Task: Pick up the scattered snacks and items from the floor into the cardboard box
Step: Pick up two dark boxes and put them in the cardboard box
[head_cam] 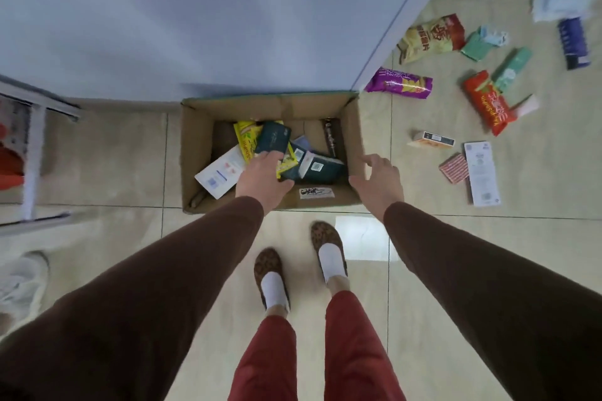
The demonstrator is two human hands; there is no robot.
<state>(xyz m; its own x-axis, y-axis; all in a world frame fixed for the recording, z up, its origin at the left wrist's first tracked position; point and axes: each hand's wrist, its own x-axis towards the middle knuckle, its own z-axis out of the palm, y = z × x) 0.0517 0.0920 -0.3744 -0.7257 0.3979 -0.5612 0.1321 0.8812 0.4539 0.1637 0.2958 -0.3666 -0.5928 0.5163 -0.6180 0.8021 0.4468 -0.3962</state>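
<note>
An open cardboard box (198,146) stands on the floor against the wall, holding several packets, among them a yellow one (247,137) and a white one (220,174). My left hand (260,177) is over the box, shut on a dark teal packet (273,137). Over the box's right wall hovers my right hand (379,181), fingers spread and holding nothing. Scattered on the floor to the right lie a purple snack bag (399,84), a yellow-red bag (430,37), a red bag (488,104), green packs (511,68), a small box (431,140) and a white card (481,172).
A blue-grey wall (228,10) rises behind the box. A white metal rack (32,153) stands at the left, with a pale shoe (22,283) below it. More items, a white pack (558,0) and a dark blue pack (573,42), lie far right. My feet (299,267) stand before the box.
</note>
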